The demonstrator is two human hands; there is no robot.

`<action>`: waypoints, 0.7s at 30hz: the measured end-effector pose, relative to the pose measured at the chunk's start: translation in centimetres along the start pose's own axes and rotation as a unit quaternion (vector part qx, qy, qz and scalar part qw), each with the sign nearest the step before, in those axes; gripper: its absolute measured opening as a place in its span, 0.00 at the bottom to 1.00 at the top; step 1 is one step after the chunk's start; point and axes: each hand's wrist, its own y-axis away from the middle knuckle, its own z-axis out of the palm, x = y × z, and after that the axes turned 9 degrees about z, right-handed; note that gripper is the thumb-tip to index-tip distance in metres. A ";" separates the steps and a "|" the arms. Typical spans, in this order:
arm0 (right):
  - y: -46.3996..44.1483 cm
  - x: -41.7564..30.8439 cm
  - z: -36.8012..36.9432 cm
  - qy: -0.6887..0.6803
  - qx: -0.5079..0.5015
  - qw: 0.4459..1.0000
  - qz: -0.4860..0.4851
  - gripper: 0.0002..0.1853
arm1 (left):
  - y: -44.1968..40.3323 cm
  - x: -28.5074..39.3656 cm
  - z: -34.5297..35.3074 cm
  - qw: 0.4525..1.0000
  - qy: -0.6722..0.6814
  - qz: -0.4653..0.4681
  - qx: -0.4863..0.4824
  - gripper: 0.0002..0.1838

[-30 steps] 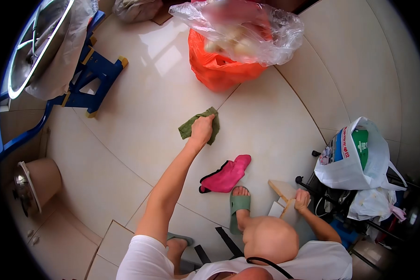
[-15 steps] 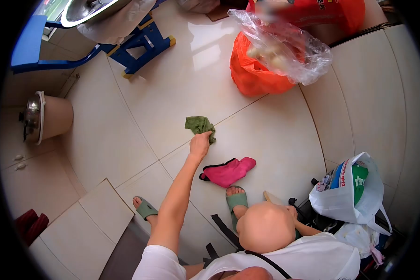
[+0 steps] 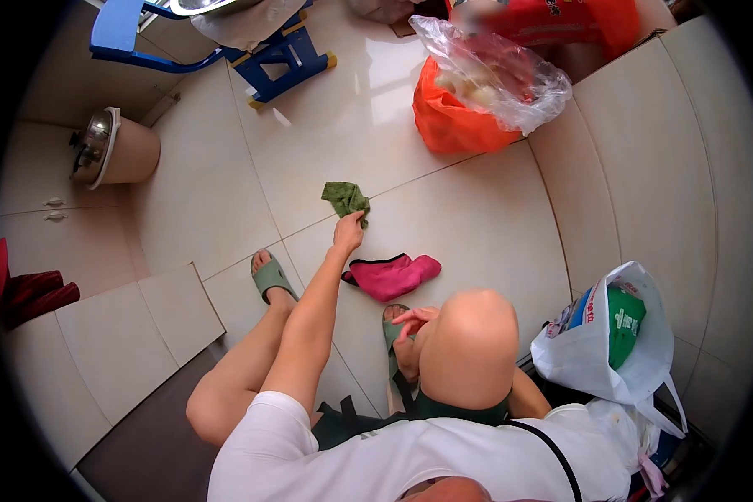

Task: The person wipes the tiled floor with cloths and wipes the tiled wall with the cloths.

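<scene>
My left hand (image 3: 349, 232) reaches down to the tiled floor, its fingers closed on the near corner of a crumpled green cloth (image 3: 345, 198). Just right of that arm lies a pink fabric item with black trim (image 3: 393, 277), touched by neither hand. My right hand (image 3: 416, 320) comes round the front of my bent right knee, above the green slipper on that foot. Its fingers are apart and nothing shows in them; part of the forearm is hidden behind the knee.
An orange bag (image 3: 456, 117) under clear plastic stands at the upper right. A white carrier bag (image 3: 590, 343) is beside my right knee. A blue folding stool (image 3: 289, 71) and a lidded bucket (image 3: 130, 151) stand at the upper left. A tiled ledge (image 3: 117, 351) runs at lower left.
My right hand has come from beside the knee to its front, fingers apart. My left hand still grips the green cloth. The view has shifted, with more of my left leg showing.
</scene>
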 end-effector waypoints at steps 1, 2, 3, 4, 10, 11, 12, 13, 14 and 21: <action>0.7 -0.5 0.3 -0.002 -0.017 1.000 0.007 0.15 | 0.3 0.7 -0.5 0.999 0.041 -0.031 0.000 0.18; 1.5 -1.1 0.8 -0.002 -0.038 0.999 0.012 0.15 | 0.4 1.4 -1.1 0.995 0.082 -0.060 0.000 0.18; 2.1 -1.8 1.0 0.000 -0.052 0.999 0.016 0.15 | 0.4 2.3 -1.8 0.983 0.153 -0.106 0.010 0.19; 2.5 -2.4 1.2 0.003 -0.066 0.998 0.020 0.15 | 0.8 3.1 -2.4 0.963 0.223 -0.153 0.017 0.19; 0.5 -7.2 0.1 0.052 -0.115 0.991 0.053 0.18 | 0.3 5.2 -2.6 0.804 0.534 -0.260 0.000 0.16; -1.1 -8.0 -0.2 0.080 -0.103 0.990 0.056 0.18 | -0.1 5.4 -1.5 0.787 0.561 -0.256 -0.004 0.15; -2.8 -8.8 -0.4 0.110 -0.088 0.989 0.054 0.19 | -0.3 5.5 -0.7 0.769 0.588 -0.253 -0.009 0.14; -5.0 -9.3 -0.7 0.160 -0.052 0.985 0.038 0.20 | -0.5 5.9 -0.2 0.739 0.622 -0.258 -0.011 0.14; -7.2 -9.4 -1.1 0.221 -0.007 0.975 -0.004 0.22 | -0.6 6.5 0.5 0.707 0.657 -0.262 -0.012 0.13; -20.9 -14.7 -2.1 0.502 0.298 0.784 -0.211 0.36 | -2.2 9.2 2.6 0.660 0.688 -0.288 0.093 0.10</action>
